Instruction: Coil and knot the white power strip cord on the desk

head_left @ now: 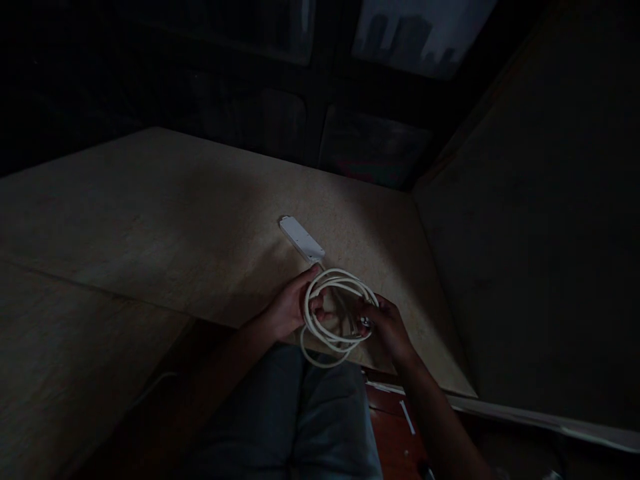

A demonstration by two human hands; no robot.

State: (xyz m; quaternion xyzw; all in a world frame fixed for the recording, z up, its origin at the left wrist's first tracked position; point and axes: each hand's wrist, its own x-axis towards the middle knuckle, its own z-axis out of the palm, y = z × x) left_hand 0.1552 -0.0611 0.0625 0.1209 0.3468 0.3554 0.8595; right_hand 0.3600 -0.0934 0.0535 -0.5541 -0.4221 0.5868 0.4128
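Observation:
A white power strip (301,239) lies on the tan board surface (150,213), just beyond my hands. Its white cable (334,308) is wound into several loops that hang between my hands, above my lap. My left hand (290,308) is closed round the left side of the coil, with the thumb inside the loops. My right hand (385,328) grips the right side of the coil, fingers curled, and something small and shiny, perhaps the plug, shows at its fingertips.
The room is dim. A second tan board (540,280) rises at the right like a wall. Dark panels and a pale window (420,33) stand behind. My grey-trousered knees (310,413) and a reddish wooden floor (395,433) are below.

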